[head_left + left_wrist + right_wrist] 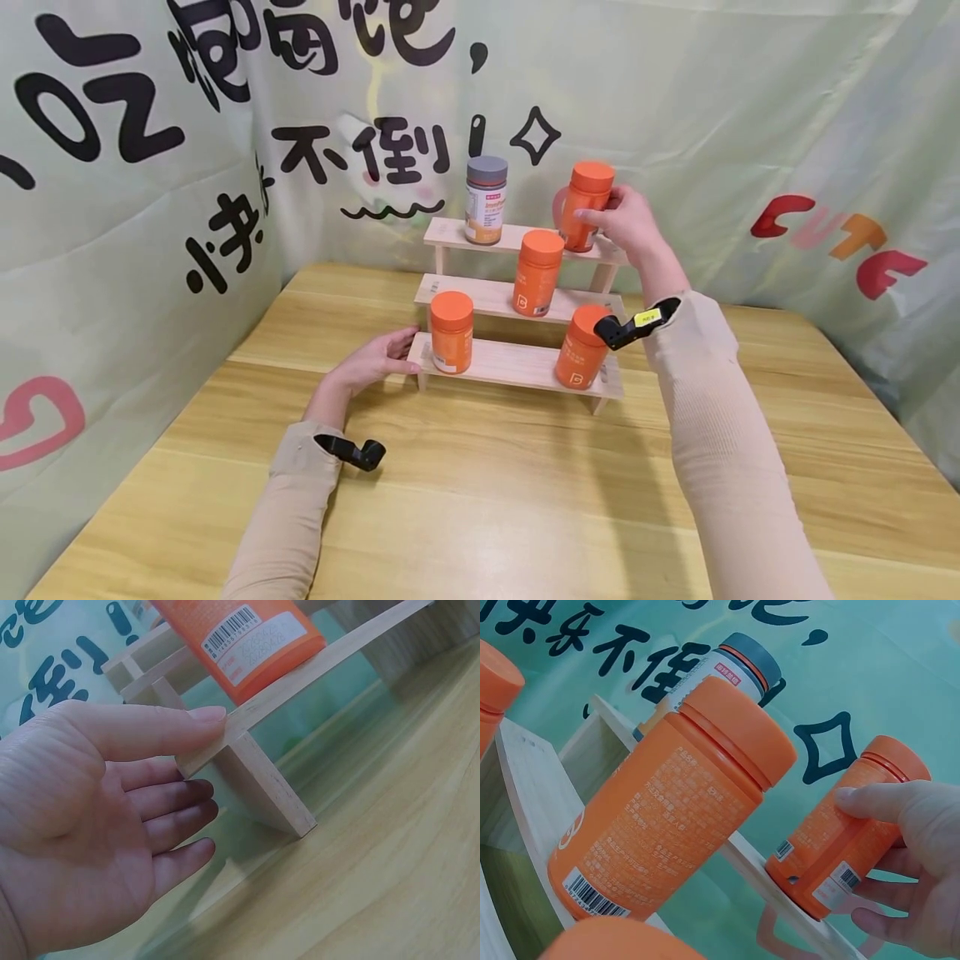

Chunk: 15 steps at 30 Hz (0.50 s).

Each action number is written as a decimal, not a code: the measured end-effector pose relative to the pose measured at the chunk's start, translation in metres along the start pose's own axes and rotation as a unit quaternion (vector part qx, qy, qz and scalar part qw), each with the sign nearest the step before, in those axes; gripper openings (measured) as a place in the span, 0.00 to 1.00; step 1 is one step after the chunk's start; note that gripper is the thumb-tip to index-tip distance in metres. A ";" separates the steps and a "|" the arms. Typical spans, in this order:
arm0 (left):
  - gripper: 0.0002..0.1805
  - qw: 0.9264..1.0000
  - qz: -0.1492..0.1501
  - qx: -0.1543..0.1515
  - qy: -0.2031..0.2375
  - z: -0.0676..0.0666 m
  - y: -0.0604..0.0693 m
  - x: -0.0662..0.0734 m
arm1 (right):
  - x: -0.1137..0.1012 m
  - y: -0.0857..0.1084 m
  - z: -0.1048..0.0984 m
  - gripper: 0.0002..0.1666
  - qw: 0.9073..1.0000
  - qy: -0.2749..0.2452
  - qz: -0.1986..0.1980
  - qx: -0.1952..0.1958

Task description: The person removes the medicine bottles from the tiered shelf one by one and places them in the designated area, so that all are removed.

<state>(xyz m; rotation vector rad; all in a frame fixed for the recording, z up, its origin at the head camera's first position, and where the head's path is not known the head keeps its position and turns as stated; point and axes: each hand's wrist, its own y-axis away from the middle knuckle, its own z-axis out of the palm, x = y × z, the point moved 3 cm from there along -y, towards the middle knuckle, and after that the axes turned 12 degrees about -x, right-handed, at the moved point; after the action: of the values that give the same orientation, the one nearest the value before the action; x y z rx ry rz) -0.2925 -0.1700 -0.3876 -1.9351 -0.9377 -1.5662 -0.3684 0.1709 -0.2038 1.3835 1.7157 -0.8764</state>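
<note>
My right hand (628,223) holds an orange supplement bottle (587,208) upright at the right end of the top tier, thumb on its near side and fingers round its far side. In the right wrist view, the bottle's base (799,896) meets the board. My left hand (378,360) grips the left end of the lowest tier of a three-tier wooden display rack (510,360). The left wrist view has the thumb (176,731) on top of the board and the fingers below it. Beside that hand stands another orange bottle (452,333).
A grey-capped bottle (486,202) stands at the top tier's left. One orange bottle (537,275) is on the middle tier, another (582,350) at the lowest tier's right. The rack stands on a wooden table (480,500), with a printed curtain (712,125) behind.
</note>
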 end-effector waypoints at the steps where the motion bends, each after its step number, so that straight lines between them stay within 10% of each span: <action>1: 0.45 1.000 0.000 0.001 -0.001 0.000 0.000 0.000 | 0.000 0.000 0.000 0.33 1.000 0.009 0.001 -0.002; 15: 0.45 1.000 0.009 0.000 -0.005 0.000 0.001 -0.002 | 0.011 0.018 -0.029 0.37 0.999 0.037 0.001 0.020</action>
<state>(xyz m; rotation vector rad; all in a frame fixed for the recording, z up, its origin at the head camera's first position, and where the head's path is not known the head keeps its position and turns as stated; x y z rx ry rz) -0.2915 -0.1714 -0.3900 -1.9482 -0.9223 -1.5464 -0.3560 0.2043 -0.1999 1.4607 1.7609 -0.8715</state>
